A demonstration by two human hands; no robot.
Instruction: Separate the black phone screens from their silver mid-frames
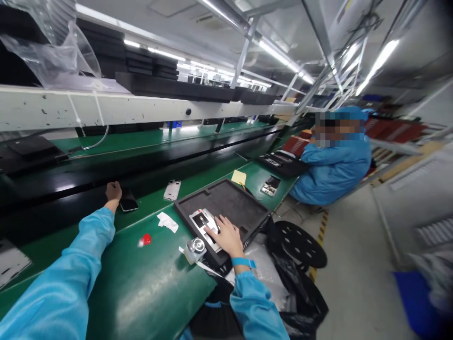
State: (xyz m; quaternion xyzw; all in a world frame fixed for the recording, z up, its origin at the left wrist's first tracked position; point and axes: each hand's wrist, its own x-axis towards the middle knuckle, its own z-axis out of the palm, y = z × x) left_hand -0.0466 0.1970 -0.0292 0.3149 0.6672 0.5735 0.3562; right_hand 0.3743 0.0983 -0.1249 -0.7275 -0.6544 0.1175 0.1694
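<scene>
My left hand is stretched out over the dark belt, its fingers curled closed. A dark smartphone lies right beside it; what the fingers hold, if anything, is hidden. My right hand, with a blue band at the wrist, rests with fingers spread over a white phone part with a dark window. That part lies in a black foam tray on the green table. In front of the tray stands a small dispenser bottle with a metal top.
A crumpled white tissue and a red scrap lie on the green tabletop. Beyond are a white phone frame, a yellow note and an opened phone. A co-worker sits at the right, near a black round stool.
</scene>
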